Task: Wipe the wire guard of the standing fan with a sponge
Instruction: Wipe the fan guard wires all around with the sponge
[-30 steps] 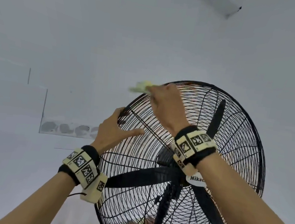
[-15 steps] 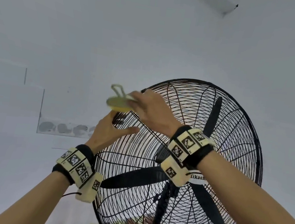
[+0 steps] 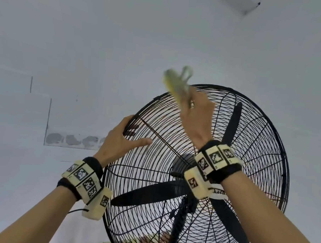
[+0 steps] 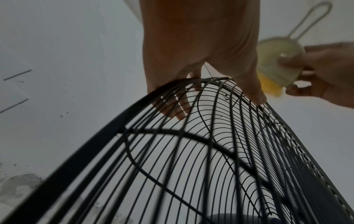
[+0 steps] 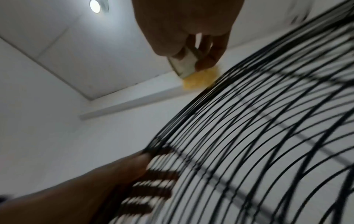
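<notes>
I see the standing fan [image 3: 199, 176] tilted toward me, its black wire guard [image 3: 252, 153] the biggest thing here — thin stiff wires that I judge will flex a little and snag, so the outer rim is the place to brace it. My left hand [image 3: 121, 138] does that at the guard's upper-left edge, fingers hooked behind the wires, thumb across the front. My right hand [image 3: 197, 113] pinches the sponge [image 3: 175, 83] at the guard's top edge — a soft, light yellow pad under a rigid backing with a loop handle; I'd grip the backing.
</notes>
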`<action>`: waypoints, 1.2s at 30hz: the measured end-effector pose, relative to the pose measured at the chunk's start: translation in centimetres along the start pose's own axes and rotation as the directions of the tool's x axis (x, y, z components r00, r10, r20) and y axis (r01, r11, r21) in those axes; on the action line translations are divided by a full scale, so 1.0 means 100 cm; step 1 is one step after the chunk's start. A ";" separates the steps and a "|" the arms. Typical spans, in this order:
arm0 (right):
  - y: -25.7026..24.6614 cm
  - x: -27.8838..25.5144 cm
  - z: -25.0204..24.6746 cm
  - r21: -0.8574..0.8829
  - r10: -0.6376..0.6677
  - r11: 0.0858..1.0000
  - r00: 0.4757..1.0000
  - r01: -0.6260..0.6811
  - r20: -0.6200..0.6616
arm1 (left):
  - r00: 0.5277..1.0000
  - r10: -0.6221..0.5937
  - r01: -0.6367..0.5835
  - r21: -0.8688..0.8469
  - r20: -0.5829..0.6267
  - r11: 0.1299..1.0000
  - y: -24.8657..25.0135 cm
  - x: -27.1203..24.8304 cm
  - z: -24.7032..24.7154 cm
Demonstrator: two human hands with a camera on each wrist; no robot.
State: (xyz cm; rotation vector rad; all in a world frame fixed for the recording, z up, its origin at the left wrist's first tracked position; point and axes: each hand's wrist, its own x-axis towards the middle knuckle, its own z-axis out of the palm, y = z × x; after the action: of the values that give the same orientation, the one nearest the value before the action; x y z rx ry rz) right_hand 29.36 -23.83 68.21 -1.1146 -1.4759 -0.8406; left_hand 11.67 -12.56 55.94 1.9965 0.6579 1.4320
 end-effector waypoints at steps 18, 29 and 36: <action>-0.023 -0.025 0.004 0.085 -0.314 0.945 0.807 0.316 0.500 | 0.999 -0.022 0.023 0.031 -0.026 0.999 0.005 0.001 0.004; 0.010 -0.062 0.005 -0.046 -0.307 0.944 0.921 0.327 0.241 | 1.000 -0.007 0.008 0.038 -0.024 0.999 0.004 -0.002 0.005; 0.024 -0.033 -0.005 -0.130 -0.015 0.991 0.982 -0.010 -0.186 | 1.000 -0.008 0.009 0.046 -0.023 0.999 0.005 -0.005 0.006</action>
State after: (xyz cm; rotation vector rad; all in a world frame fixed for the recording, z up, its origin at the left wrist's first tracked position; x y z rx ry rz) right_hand 31.84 -24.21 64.91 -1.0983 -1.2818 -1.0275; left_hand 12.09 -13.32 55.81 2.0128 0.7144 1.4482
